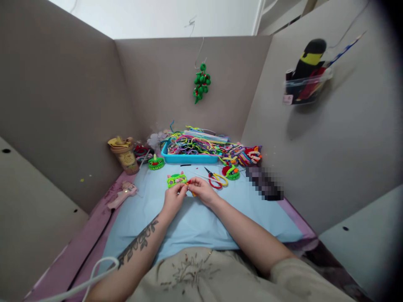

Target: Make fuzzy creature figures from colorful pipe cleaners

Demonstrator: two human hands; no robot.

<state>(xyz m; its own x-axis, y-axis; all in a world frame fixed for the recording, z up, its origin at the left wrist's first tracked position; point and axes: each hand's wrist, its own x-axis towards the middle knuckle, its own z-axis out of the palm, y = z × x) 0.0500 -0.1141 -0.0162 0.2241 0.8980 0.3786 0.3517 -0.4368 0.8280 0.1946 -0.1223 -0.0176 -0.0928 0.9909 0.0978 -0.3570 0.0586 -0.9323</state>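
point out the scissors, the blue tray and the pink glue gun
Scissors [215,176], head view: around the pivot.
Blue tray [192,159], head view: on its front wall.
Pink glue gun [122,197], head view: on its body.

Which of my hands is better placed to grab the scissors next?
Probably your right hand: the scissors lie just beyond it; your left hand is farther across. Both hands' fingertips meet at a small red piece.
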